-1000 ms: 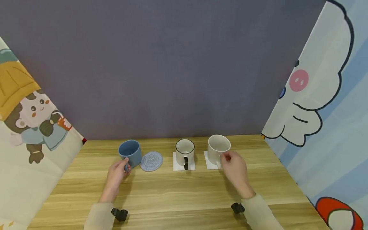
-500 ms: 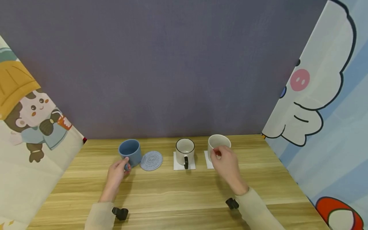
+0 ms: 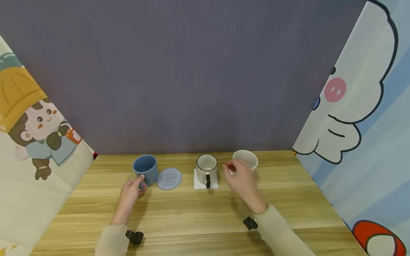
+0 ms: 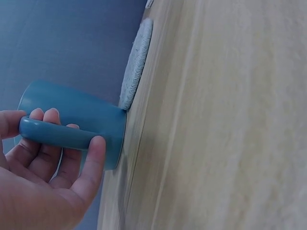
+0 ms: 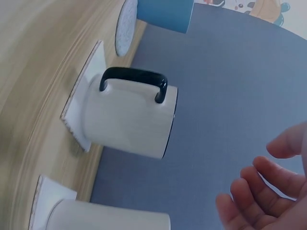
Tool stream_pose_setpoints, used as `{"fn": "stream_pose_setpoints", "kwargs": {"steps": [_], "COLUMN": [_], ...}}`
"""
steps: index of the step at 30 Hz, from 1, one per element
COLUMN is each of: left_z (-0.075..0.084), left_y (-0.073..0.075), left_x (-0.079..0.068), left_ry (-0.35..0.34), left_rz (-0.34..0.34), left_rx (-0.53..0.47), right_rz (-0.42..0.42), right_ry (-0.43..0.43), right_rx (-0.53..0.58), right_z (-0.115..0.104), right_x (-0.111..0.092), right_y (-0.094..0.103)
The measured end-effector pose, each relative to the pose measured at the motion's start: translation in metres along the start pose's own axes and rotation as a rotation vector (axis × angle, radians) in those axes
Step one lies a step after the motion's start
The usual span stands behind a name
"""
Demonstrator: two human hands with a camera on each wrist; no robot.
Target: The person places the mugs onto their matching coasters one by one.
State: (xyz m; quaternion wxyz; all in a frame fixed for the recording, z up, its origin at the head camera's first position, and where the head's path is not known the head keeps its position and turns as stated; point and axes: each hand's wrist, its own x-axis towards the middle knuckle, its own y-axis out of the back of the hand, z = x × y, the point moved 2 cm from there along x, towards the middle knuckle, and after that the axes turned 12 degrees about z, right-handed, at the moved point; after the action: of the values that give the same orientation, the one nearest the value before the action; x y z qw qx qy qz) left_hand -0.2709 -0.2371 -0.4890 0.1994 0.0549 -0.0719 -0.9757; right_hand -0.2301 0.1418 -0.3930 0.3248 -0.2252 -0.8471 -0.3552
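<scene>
My left hand (image 3: pixel 129 193) grips the handle of a blue mug (image 3: pixel 148 174) standing on the table at the left; in the left wrist view the fingers wrap the handle (image 4: pixel 57 133). Just right of that mug lies a round, woven grey-blue coaster (image 3: pixel 169 179). A white mug with a black rim and black handle (image 3: pixel 205 174) stands on a square white coaster (image 5: pixel 98 62) in the middle. My right hand (image 3: pixel 243 183), fingers loosely bent and holding nothing, is over the front of a plain white mug (image 3: pixel 250 160), whose square coaster (image 5: pixel 50 196) shows in the right wrist view.
A wooden table (image 3: pixel 192 220) carries the mugs in a row near its back edge. Behind it rises a dark grey panel (image 3: pixel 192 78). Cartoon-printed cloths (image 3: pixel 48 142) flank the table at both sides.
My right hand has let go of the plain white mug's handle area and moved left and slightly up towards the black-handled mug. The left hand keeps its grip, with no visible movement.
</scene>
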Motion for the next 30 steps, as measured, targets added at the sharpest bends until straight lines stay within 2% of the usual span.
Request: {"fn": "stream_pose_setpoints", "kwargs": {"steps": [14,20,30], "left_z": [0.001,0.001,0.001], "left_y": [0.0,0.0,0.0], "left_x": [-0.004,-0.006,-0.005], "left_ry": [-0.003,-0.012,-0.001], "left_rz": [0.021,0.024,0.019], "left_rx": [-0.008,0.002,-0.005], "right_rz": [-0.038,-0.066,-0.053], "right_ry": [0.01,-0.018,0.015], "right_rx": [0.097,0.108,0.131], "right_z": [-0.022,-0.031,-0.039], "right_x": [0.008,0.012,0.012], "right_y": [-0.014,-0.022,-0.037]}}
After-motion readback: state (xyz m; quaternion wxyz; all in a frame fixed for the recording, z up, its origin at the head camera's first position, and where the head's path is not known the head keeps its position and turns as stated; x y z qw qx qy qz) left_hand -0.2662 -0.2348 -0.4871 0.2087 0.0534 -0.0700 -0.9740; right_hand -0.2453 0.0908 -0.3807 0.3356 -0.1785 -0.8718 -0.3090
